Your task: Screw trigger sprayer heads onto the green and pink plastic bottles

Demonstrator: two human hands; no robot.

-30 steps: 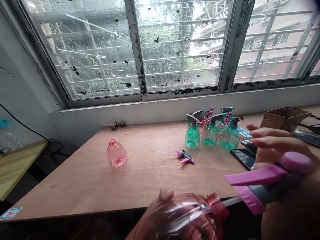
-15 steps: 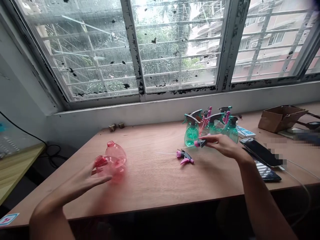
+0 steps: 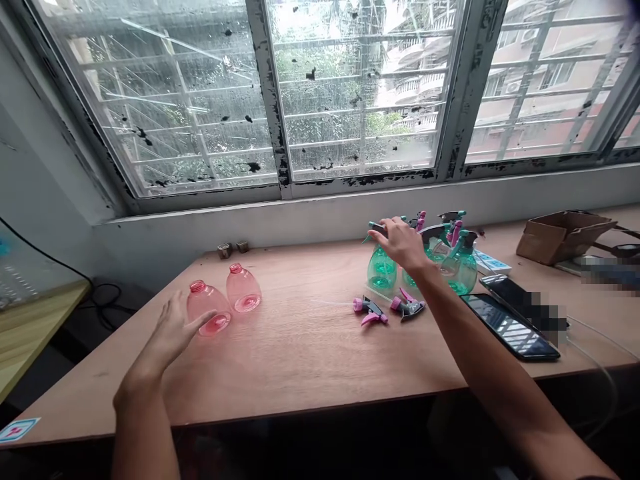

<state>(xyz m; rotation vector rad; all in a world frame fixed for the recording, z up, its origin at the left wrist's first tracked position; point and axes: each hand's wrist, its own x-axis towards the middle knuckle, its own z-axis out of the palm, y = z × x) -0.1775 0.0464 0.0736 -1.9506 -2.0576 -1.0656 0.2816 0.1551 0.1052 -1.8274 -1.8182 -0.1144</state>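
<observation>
Now, on the plywood worktop (image 3: 300,373), the left grip (image 3: 173,333) is spread wide, hovering right over a pink bottle (image 3: 203,300), with a second pink bottle (image 3: 243,289) just beyond it. Across the way, the right grip (image 3: 400,243) closes on a teal spray bottle (image 3: 383,273), a loose pink-and-grey trigger sprayer (image 3: 407,307) just below.

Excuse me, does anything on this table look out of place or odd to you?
Two pink plastic bottles lie on their sides with bare necks, and two trigger sprayers lie loose nearby, unlike the green bottles, which stand upright with sprayers fitted.
</observation>
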